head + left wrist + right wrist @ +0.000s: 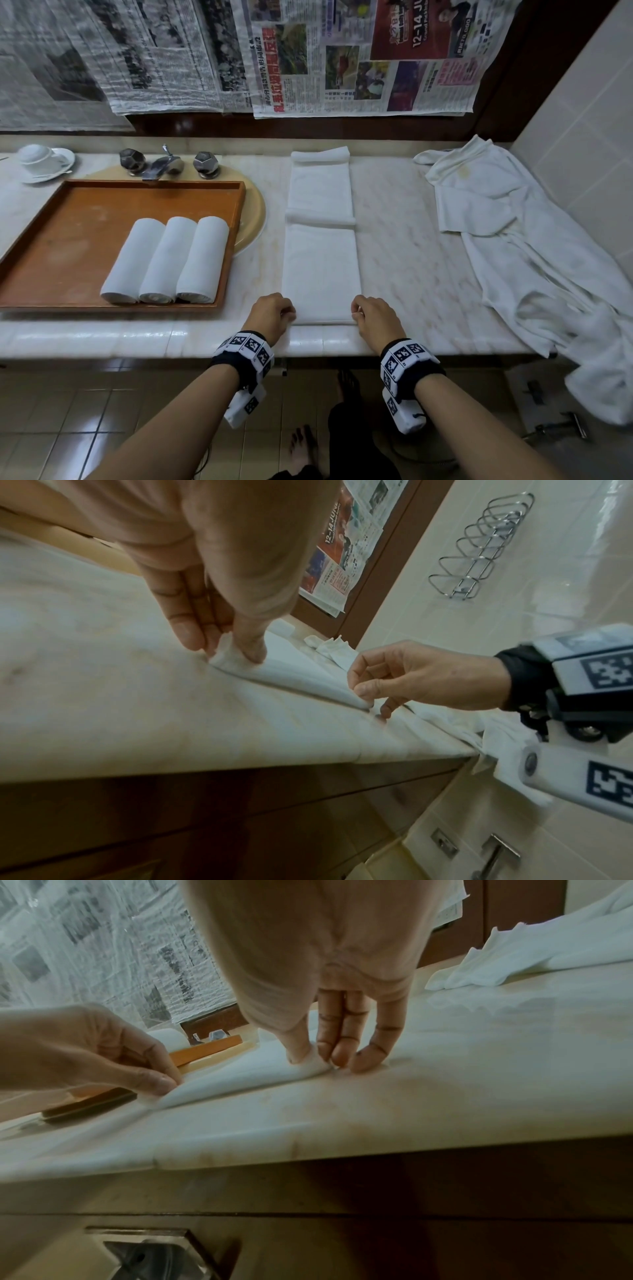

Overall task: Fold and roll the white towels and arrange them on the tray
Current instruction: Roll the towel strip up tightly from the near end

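A long white towel (pixel 320 260), folded into a narrow strip, lies flat on the marble counter (pixel 407 240) and runs away from me. My left hand (pixel 274 313) pinches its near left corner (pixel 229 656) between thumb and fingers. My right hand (pixel 371 315) pinches the near right corner (pixel 313 1064) the same way. Three rolled white towels (pixel 168 260) lie side by side in the orange-brown wooden tray (pixel 68 246) at the left.
A heap of crumpled white towels (pixel 534 246) covers the counter's right end and hangs over its edge. Behind the tray are a faucet (pixel 164 164) and an upturned cup on a saucer (pixel 42 161). Newspaper (pixel 342 54) covers the back wall.
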Available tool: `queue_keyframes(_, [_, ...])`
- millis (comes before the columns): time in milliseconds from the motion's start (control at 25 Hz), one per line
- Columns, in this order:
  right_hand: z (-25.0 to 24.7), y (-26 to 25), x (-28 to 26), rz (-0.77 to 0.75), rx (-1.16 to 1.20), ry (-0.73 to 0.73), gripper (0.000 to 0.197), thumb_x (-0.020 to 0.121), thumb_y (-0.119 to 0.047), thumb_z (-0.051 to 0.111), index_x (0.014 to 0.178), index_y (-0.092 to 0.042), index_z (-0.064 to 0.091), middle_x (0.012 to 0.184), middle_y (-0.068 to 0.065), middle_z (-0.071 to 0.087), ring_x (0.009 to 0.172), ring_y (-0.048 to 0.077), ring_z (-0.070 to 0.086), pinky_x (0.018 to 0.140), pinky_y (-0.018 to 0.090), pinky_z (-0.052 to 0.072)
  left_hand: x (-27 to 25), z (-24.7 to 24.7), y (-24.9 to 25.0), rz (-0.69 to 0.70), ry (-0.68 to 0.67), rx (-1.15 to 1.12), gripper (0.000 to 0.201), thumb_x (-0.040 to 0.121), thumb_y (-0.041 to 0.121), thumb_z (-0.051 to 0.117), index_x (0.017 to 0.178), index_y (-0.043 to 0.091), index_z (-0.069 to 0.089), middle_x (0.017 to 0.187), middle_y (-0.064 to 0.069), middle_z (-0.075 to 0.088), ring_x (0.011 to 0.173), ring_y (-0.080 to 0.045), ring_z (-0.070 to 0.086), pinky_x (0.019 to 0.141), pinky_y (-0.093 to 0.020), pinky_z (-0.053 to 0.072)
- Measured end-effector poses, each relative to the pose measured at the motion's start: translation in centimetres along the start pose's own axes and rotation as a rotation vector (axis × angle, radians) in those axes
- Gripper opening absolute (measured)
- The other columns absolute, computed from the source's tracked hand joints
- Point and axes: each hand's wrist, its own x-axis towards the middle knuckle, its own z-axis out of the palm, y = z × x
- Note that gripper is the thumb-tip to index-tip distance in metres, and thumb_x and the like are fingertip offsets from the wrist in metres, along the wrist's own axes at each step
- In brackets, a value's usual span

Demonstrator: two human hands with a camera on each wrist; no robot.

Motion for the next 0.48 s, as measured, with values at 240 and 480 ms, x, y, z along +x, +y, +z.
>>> queue_keyframes(240, [0.5, -1.6, -0.1, -0.188, -0.241, 0.089, 0.038, 0.046, 0.014, 0.078, 0.066, -0.011, 0.058, 0.075, 0.003, 0.055, 0.067, 0.021, 0.057, 0.042, 0.026, 0.033, 0.0, 1.0, 1.4, 0.089, 0.002, 0.263, 0.017, 0.086, -0.002, 0.06, 0.091, 0.009, 0.072, 0.096, -0.005, 0.061, 0.089, -0.025, 0.058, 0.071, -0.032, 0.048])
queue_keyframes(480, [2.2, -0.5, -1.0, -0.306, -0.154, 0.014, 0.017, 0.066, -0.017, 0.077, 0.064, -0.016, 0.061, 0.072, -0.005, 0.056, 0.068, 0.013, 0.057, 0.046, 0.021, 0.048, -2.0, 2.1, 2.3, 0.084, -0.039, 0.333, 0.011, 0.078, 0.002, 0.063, 0.085, 0.004, 0.072, 0.092, -0.008, 0.066, 0.089, -0.027, 0.062, 0.067, -0.034, 0.054])
